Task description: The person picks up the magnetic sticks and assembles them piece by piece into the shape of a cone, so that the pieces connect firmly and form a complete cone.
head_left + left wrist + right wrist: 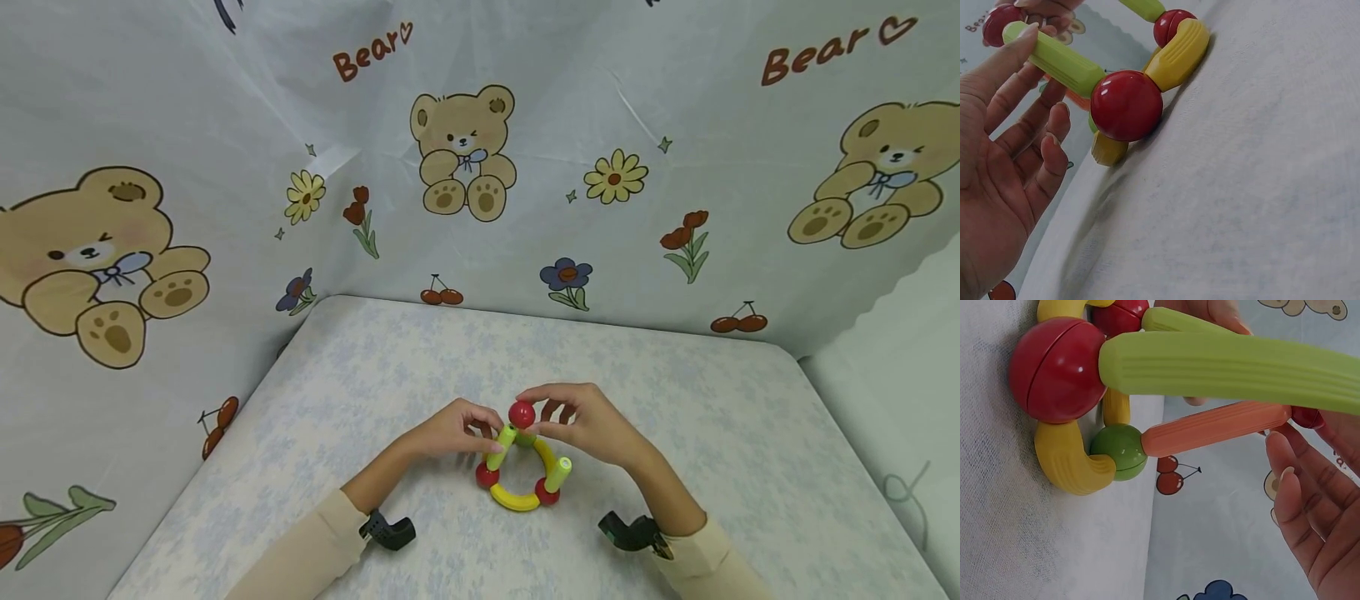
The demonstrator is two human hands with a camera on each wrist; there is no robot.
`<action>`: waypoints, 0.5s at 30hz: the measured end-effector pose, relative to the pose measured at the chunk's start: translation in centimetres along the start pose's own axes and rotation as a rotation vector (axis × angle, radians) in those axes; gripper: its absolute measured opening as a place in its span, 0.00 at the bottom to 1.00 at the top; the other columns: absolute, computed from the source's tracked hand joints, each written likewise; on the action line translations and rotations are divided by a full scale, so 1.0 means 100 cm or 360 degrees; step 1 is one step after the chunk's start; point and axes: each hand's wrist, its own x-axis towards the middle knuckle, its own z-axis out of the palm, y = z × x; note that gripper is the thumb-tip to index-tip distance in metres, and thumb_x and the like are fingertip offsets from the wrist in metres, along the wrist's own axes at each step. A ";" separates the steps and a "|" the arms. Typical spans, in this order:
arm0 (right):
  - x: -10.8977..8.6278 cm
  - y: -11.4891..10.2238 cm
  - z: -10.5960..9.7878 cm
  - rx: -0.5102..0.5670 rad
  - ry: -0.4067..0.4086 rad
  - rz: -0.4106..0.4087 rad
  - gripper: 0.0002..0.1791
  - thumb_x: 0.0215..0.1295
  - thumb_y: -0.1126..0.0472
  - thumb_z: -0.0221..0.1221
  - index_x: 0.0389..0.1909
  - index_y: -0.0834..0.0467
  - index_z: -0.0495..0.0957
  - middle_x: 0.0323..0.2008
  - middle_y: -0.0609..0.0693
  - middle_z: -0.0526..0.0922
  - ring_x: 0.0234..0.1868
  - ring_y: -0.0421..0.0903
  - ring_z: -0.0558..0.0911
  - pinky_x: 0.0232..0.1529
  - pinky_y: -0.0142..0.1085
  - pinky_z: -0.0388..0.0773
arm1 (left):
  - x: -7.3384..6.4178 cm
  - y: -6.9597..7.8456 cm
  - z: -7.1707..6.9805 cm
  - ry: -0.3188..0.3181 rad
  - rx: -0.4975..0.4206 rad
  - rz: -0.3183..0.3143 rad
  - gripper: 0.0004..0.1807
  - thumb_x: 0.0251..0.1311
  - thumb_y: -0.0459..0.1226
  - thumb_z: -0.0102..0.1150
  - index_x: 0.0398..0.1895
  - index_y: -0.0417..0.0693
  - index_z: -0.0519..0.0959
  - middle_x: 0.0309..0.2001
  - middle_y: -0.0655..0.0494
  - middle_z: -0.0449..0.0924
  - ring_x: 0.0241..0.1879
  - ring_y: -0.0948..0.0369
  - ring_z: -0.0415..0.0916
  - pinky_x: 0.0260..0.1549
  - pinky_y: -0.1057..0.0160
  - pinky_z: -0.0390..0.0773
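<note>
A ring of magnetic building pieces, with curved yellow sticks [515, 498] joined by balls, lies on the table. My left hand [459, 429] pinches a straight light-green stick [1063, 62] that rises from a red ball [1127, 105] in the ring. Over the ring, my right hand [588, 423] holds another red ball [522, 414] between thumb and fingers. In the right wrist view, an orange stick [1216, 429] stands on a green ball [1120, 452], its far end meeting the held red ball; the fingers partly hide that ball.
A second upright light-green stick [558, 474] stands on a red ball [547, 492] at the ring's right side. The pale floral tabletop [420, 358] surrounds the ring. A bear-print curtain [525, 250] hangs behind the table.
</note>
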 end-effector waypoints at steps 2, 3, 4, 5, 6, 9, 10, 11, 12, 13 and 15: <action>0.000 -0.001 0.001 -0.0014 -0.0012 -0.0019 0.21 0.62 0.61 0.71 0.56 0.51 0.84 0.49 0.44 0.87 0.39 0.41 0.83 0.39 0.37 0.82 | 0.000 -0.001 0.000 -0.0004 0.0000 0.0007 0.08 0.64 0.32 0.67 0.44 0.38 0.85 0.42 0.53 0.86 0.37 0.61 0.81 0.35 0.60 0.83; 0.000 -0.001 0.002 -0.0021 -0.0016 -0.0027 0.20 0.62 0.60 0.71 0.56 0.51 0.84 0.49 0.44 0.87 0.39 0.41 0.83 0.39 0.37 0.82 | 0.000 -0.001 0.000 -0.0005 -0.0001 0.0009 0.07 0.64 0.32 0.67 0.44 0.39 0.85 0.42 0.53 0.86 0.37 0.61 0.81 0.35 0.59 0.83; 0.001 -0.002 0.003 -0.0027 -0.0020 -0.0034 0.20 0.62 0.59 0.71 0.56 0.51 0.84 0.48 0.44 0.87 0.39 0.40 0.83 0.38 0.37 0.82 | 0.000 -0.001 0.000 -0.0006 0.0000 0.0010 0.07 0.65 0.32 0.67 0.44 0.39 0.85 0.42 0.54 0.86 0.36 0.61 0.81 0.34 0.59 0.83; 0.001 -0.002 0.003 -0.0032 -0.0023 -0.0039 0.20 0.62 0.59 0.71 0.56 0.51 0.84 0.48 0.44 0.87 0.39 0.40 0.83 0.38 0.37 0.82 | 0.000 -0.001 0.000 -0.0007 0.0002 0.0008 0.07 0.65 0.32 0.67 0.44 0.40 0.85 0.41 0.54 0.86 0.36 0.61 0.81 0.33 0.58 0.83; 0.001 -0.003 0.003 -0.0034 -0.0024 -0.0040 0.20 0.62 0.59 0.72 0.56 0.51 0.84 0.48 0.44 0.87 0.39 0.40 0.83 0.38 0.37 0.82 | 0.001 -0.002 0.000 -0.0008 0.0006 0.0006 0.07 0.65 0.32 0.67 0.44 0.40 0.85 0.41 0.55 0.86 0.36 0.61 0.81 0.32 0.57 0.83; 0.000 -0.005 0.002 -0.0046 -0.0027 -0.0039 0.21 0.62 0.60 0.72 0.56 0.52 0.84 0.48 0.43 0.87 0.38 0.40 0.83 0.37 0.37 0.83 | 0.003 -0.003 -0.001 -0.0019 0.0006 0.0010 0.07 0.65 0.34 0.67 0.44 0.40 0.85 0.40 0.55 0.86 0.36 0.61 0.81 0.32 0.56 0.83; -0.001 -0.005 0.001 -0.0047 -0.0035 -0.0038 0.21 0.62 0.60 0.72 0.56 0.52 0.84 0.48 0.44 0.87 0.39 0.41 0.83 0.37 0.37 0.83 | 0.003 -0.003 -0.001 -0.0022 0.0004 0.0011 0.08 0.65 0.34 0.67 0.44 0.40 0.85 0.41 0.54 0.86 0.36 0.61 0.81 0.31 0.56 0.82; -0.001 -0.005 -0.001 -0.0052 -0.0046 -0.0036 0.21 0.62 0.59 0.72 0.56 0.52 0.84 0.49 0.44 0.87 0.39 0.40 0.83 0.38 0.37 0.83 | 0.003 -0.004 -0.001 -0.0022 0.0004 0.0010 0.09 0.65 0.34 0.67 0.45 0.40 0.85 0.41 0.54 0.86 0.36 0.61 0.81 0.32 0.56 0.83; -0.001 -0.005 -0.002 -0.0055 -0.0058 -0.0035 0.21 0.62 0.59 0.72 0.57 0.53 0.84 0.49 0.45 0.87 0.39 0.40 0.83 0.38 0.37 0.83 | 0.003 -0.004 -0.001 -0.0018 0.0001 0.0012 0.09 0.66 0.35 0.67 0.46 0.40 0.85 0.42 0.54 0.86 0.36 0.61 0.81 0.32 0.56 0.83; -0.002 -0.005 -0.005 -0.0058 -0.0064 -0.0033 0.21 0.62 0.58 0.71 0.57 0.53 0.83 0.50 0.46 0.87 0.39 0.40 0.83 0.39 0.37 0.83 | 0.002 -0.004 -0.001 -0.0007 0.0002 0.0017 0.10 0.66 0.35 0.67 0.46 0.40 0.85 0.42 0.53 0.86 0.36 0.61 0.81 0.31 0.56 0.82; -0.004 -0.005 -0.011 -0.0071 -0.0053 -0.0012 0.21 0.63 0.57 0.71 0.58 0.53 0.83 0.50 0.46 0.87 0.40 0.40 0.83 0.40 0.37 0.83 | 0.002 -0.006 -0.002 0.0040 0.0012 0.0030 0.10 0.66 0.35 0.66 0.47 0.40 0.85 0.43 0.53 0.86 0.37 0.60 0.81 0.32 0.57 0.83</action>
